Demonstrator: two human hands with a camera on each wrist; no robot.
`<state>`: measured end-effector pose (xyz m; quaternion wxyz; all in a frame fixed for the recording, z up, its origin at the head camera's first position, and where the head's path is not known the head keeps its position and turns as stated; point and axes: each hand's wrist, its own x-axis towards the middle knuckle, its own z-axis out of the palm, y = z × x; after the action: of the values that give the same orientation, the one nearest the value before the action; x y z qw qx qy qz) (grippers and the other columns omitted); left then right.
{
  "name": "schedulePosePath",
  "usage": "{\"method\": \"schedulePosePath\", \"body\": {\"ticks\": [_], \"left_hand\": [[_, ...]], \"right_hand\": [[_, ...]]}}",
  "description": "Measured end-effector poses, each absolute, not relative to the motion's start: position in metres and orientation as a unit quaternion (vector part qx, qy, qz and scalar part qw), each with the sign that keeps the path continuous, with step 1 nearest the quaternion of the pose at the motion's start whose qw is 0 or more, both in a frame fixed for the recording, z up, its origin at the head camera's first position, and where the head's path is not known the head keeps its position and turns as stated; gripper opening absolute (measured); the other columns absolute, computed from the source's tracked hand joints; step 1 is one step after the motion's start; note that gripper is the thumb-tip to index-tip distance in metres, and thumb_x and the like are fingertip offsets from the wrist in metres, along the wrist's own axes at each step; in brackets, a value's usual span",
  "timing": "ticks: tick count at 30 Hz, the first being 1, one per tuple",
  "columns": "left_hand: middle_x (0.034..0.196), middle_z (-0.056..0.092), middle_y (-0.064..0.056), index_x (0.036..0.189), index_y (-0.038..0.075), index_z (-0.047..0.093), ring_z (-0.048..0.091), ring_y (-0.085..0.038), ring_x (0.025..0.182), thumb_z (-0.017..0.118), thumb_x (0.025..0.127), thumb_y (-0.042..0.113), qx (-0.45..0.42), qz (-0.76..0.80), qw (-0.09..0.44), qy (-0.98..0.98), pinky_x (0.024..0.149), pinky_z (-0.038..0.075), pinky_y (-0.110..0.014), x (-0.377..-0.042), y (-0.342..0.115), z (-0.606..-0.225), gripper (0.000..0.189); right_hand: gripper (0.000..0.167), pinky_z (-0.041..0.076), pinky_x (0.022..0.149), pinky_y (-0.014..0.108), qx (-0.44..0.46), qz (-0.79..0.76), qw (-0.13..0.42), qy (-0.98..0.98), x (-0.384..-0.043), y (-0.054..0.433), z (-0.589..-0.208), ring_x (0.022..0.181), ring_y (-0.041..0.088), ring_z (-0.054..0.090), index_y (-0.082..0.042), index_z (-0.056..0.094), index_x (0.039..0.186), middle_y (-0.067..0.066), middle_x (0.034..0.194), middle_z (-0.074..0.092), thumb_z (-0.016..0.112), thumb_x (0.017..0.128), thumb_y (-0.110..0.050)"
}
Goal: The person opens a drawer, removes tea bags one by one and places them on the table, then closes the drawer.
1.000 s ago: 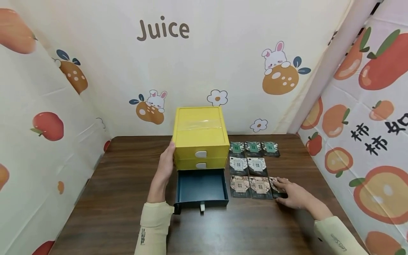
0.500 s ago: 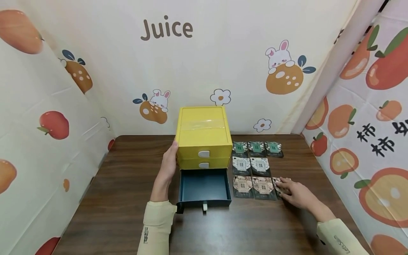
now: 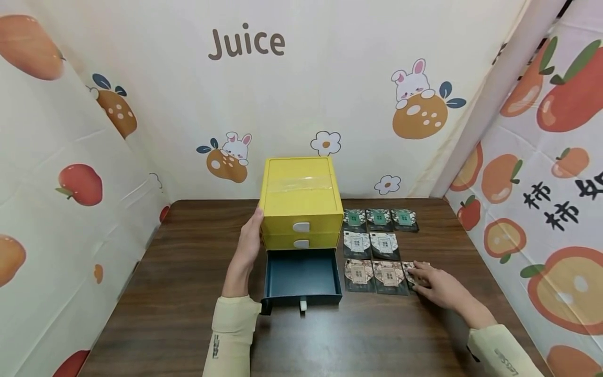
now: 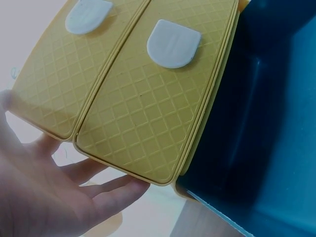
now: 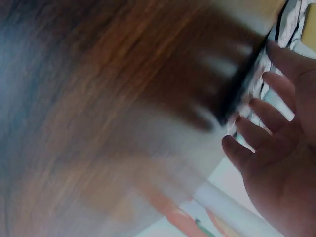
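A drawer box (image 3: 301, 199) with a yellow top and two yellow drawer fronts stands at the back middle. Its blue bottom drawer (image 3: 303, 275) is pulled out, with nothing inside. My left hand (image 3: 246, 238) lies along the box's left side, the fingers against it in the left wrist view. To the right, flat square sachets form three rows: green (image 3: 379, 220), white (image 3: 357, 244) and beige-brown (image 3: 359, 275). At the front row's right end, my right hand (image 3: 438, 285) touches a brown sachet (image 3: 411, 272) with its fingertips, covering part of it.
The dark wood table (image 3: 358, 335) meets a printed cloth backdrop (image 3: 311, 94) behind the box. Similar fruit-patterned cloths hang at the left and the right (image 3: 565, 220). A white pull tab (image 3: 303, 305) sticks out from the open drawer's front.
The whole head view shifts slightly to the right at first, then stays nearly still. Both hands keep their places on the box and the sachet, with slight movement in the right fingers.
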<state>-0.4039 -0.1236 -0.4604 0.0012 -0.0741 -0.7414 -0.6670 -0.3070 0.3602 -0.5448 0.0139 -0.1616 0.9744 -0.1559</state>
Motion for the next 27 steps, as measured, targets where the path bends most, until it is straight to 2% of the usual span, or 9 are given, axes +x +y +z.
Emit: {"method": "schedulePosePath", "body": {"ticks": [5, 8, 11, 13, 18, 21, 25, 27], "left_hand": [[0.122, 0.054, -0.01, 0.14, 0.018, 0.05, 0.049, -0.026, 0.105, 0.028, 0.099, 0.063, -0.075, -0.665, -0.006, -0.743, 0.09, 0.04, -0.045, -0.403, -0.122, -0.461, 0.065], [0.12, 0.055, -0.011, 0.139, 0.018, 0.051, 0.051, -0.027, 0.103, 0.027, 0.099, 0.063, -0.077, -0.666, -0.012, -0.742, 0.088, 0.042, -0.046, -0.402, -0.121, -0.462, 0.065], [0.122, 0.054, -0.011, 0.139, 0.016, 0.051, 0.049, -0.027, 0.106, 0.027, 0.1, 0.063, -0.081, -0.666, -0.009, -0.742, 0.092, 0.039, -0.047, -0.403, -0.121, -0.462, 0.065], [0.123, 0.054, -0.011, 0.138, 0.016, 0.051, 0.048, -0.027, 0.107, 0.027, 0.1, 0.062, -0.082, -0.667, -0.003, -0.74, 0.094, 0.037, -0.049, -0.404, -0.122, -0.462, 0.065], [0.128, 0.053, -0.009, 0.142, 0.018, 0.049, 0.048, -0.026, 0.11, 0.028, 0.101, 0.06, -0.084, -0.671, -0.004, -0.737, 0.096, 0.037, -0.049, -0.404, -0.121, -0.461, 0.063], [0.125, 0.054, -0.009, 0.141, 0.019, 0.05, 0.05, -0.026, 0.108, 0.028, 0.1, 0.061, -0.083, -0.675, -0.006, -0.733, 0.093, 0.041, -0.05, -0.404, -0.121, -0.46, 0.062], [0.12, 0.056, -0.009, 0.138, 0.02, 0.052, 0.052, -0.026, 0.104, 0.028, 0.1, 0.062, -0.079, -0.677, -0.001, -0.732, 0.088, 0.043, -0.05, -0.404, -0.122, -0.459, 0.062], [0.119, 0.056, -0.009, 0.138, 0.02, 0.052, 0.053, -0.027, 0.103, 0.028, 0.099, 0.063, -0.077, -0.679, -0.003, -0.73, 0.087, 0.045, -0.05, -0.405, -0.123, -0.458, 0.063]], "right_hand": [[0.041, 0.049, 0.08, 0.055, -0.149, -0.175, -0.081, 0.97, -0.298, 0.356, -0.524, 0.11, 0.04, 0.058, -0.003, 0.067, 0.123, 0.023, 0.129, 0.058, 0.076, 0.085, -0.017], [0.032, 0.053, 0.065, 0.047, -0.133, -0.197, -0.138, 0.961, -0.291, 0.347, -0.507, 0.084, 0.029, 0.068, -0.006, 0.07, 0.116, 0.017, 0.113, 0.068, 0.075, 0.086, -0.017], [0.022, 0.051, 0.058, 0.039, -0.132, -0.219, -0.187, 0.949, -0.288, 0.331, -0.493, 0.068, 0.015, 0.066, -0.009, 0.074, 0.109, 0.009, 0.098, 0.073, 0.074, 0.087, -0.013], [0.018, 0.051, 0.056, 0.033, -0.137, -0.241, -0.21, 0.938, -0.288, 0.313, -0.486, 0.066, 0.009, 0.063, -0.011, 0.075, 0.104, 0.003, 0.093, 0.073, 0.074, 0.087, -0.01], [0.015, 0.051, 0.057, 0.023, -0.172, -0.29, -0.247, 0.909, -0.284, 0.254, -0.48, 0.068, 0.005, 0.063, -0.012, 0.075, 0.093, -0.004, 0.085, 0.072, 0.076, 0.082, -0.003], [0.01, 0.046, 0.049, 0.017, -0.204, -0.259, -0.278, 0.902, -0.279, 0.216, -0.481, 0.057, -0.001, 0.055, -0.013, 0.072, 0.085, -0.006, 0.075, 0.068, 0.075, 0.08, -0.006], [0.012, 0.023, 0.037, 0.01, -0.225, -0.189, -0.321, 0.9, -0.272, 0.164, -0.483, 0.045, -0.009, 0.026, -0.016, 0.062, 0.071, -0.013, 0.054, 0.049, 0.069, 0.08, -0.014], [0.017, 0.014, 0.036, 0.011, -0.223, -0.17, -0.31, 0.908, -0.266, 0.139, -0.486, 0.043, -0.008, 0.015, -0.017, 0.056, 0.067, -0.017, 0.049, 0.036, 0.065, 0.082, -0.016]]}}
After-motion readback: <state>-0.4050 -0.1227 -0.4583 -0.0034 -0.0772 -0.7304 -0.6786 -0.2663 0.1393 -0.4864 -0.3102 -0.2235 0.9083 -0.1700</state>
